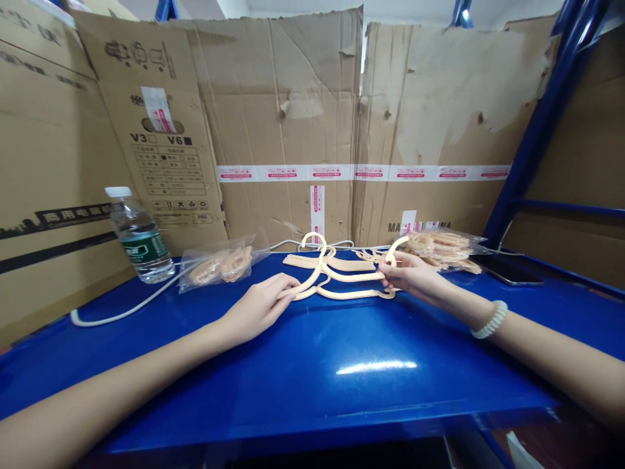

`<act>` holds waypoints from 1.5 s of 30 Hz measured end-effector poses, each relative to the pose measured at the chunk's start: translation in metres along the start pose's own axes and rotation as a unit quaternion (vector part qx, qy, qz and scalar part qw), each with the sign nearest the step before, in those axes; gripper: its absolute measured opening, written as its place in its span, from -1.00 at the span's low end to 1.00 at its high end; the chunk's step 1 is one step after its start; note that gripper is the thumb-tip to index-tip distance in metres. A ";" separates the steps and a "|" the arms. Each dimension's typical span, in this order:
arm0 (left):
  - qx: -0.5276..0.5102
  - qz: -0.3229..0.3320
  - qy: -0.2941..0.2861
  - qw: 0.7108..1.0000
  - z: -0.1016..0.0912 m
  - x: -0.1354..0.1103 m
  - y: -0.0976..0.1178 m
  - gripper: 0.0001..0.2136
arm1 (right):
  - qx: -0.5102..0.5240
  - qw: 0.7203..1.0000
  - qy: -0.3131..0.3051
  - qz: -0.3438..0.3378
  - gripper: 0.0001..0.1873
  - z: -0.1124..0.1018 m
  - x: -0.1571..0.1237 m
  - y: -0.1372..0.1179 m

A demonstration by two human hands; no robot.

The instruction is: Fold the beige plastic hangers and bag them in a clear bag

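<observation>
Lying flat on the blue table (312, 365), toward its far side and between the two hands: a small cluster of hangers (342, 281).

- Hangers: pale cream, thin, glossy, seemingly plastic. Several overlap, so the exact count cannot be told. One curved hook rises at the middle of the cluster and another at its right end. The slim shoulder bars run left to right and curve gently.
- Left hand (258, 307): palm down, fingers drawn together, with the tips pinching the left end of the hangers.
- Right hand (409, 277): fingers closed in a pinch on the right end of the hangers, just below the right hook. A white beaded bracelet (489, 320) sits on the wrist.
- Left bag (222, 264): clear plastic holding cream ring-like pieces, on the table just behind the left hand.
- Right bag (444, 247): clear plastic with similar contents, just behind the right hand.
- Water bottle (139, 238): clear, white cap, green label, upright at the far left of the table.
- White cable (122, 312): runs along the table from the left edge past the bottle.
- Phone (508, 270): dark, flat on the table at the far right.
- Cardboard sheets (293, 130): worn and taped, standing as walls behind and beside the table.
</observation>
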State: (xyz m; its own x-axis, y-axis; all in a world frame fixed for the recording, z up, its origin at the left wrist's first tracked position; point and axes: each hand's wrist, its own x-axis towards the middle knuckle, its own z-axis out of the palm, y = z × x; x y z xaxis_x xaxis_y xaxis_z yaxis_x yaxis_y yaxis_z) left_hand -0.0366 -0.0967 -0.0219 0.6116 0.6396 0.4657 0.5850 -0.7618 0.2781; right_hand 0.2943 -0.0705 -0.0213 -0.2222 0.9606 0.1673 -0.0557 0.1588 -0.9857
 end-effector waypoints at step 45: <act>0.087 -0.016 -0.174 0.981 -0.044 0.001 -0.034 -0.78 | -0.529 0.817 -0.203 -0.106 -0.39 -0.033 -0.007 -0.033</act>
State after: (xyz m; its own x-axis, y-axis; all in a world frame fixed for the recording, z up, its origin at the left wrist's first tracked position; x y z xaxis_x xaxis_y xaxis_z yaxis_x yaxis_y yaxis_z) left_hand -0.0792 -0.0747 0.0056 0.7179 0.6827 0.1362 0.6710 -0.7307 0.1258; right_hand 0.3296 -0.0754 0.0091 -0.6341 0.7643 0.1169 0.6897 0.6275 -0.3614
